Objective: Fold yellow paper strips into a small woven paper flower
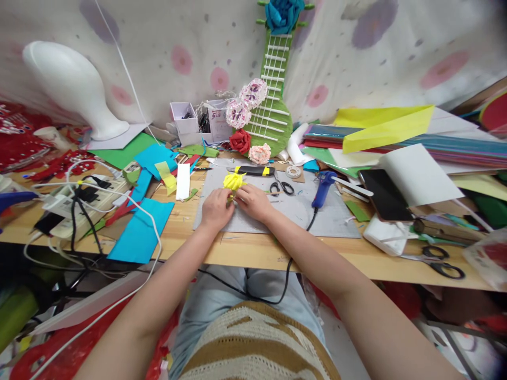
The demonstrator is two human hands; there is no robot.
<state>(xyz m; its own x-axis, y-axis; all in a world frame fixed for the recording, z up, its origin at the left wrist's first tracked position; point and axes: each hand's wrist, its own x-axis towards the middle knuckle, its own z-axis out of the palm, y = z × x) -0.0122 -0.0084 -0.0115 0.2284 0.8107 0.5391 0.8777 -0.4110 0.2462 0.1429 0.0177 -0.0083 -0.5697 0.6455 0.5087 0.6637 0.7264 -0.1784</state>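
Observation:
A yellow crepe-paper flower [233, 181] is held upright over the grey cutting mat [328, 224]. At its base, my left hand [217, 207] has its fingers closed from the left side. My right hand [252, 201] pinches the same base from the right, close against the left fingertips. The part between the fingers is mostly hidden. Just behind the hands lie a black and yellow utility knife [253, 170] and small scissors with black handles [288, 188]. A blue hot glue gun [324, 189] rests on the mat to the right.
Behind the mat stands a green guitar-shaped decoration [273, 121] with paper flowers. Blue paper [142, 229] and a cabled power strip [91, 206] lie left. To the right are a phone [384, 195], larger scissors [439, 261] and stacked paper sheets [380, 126].

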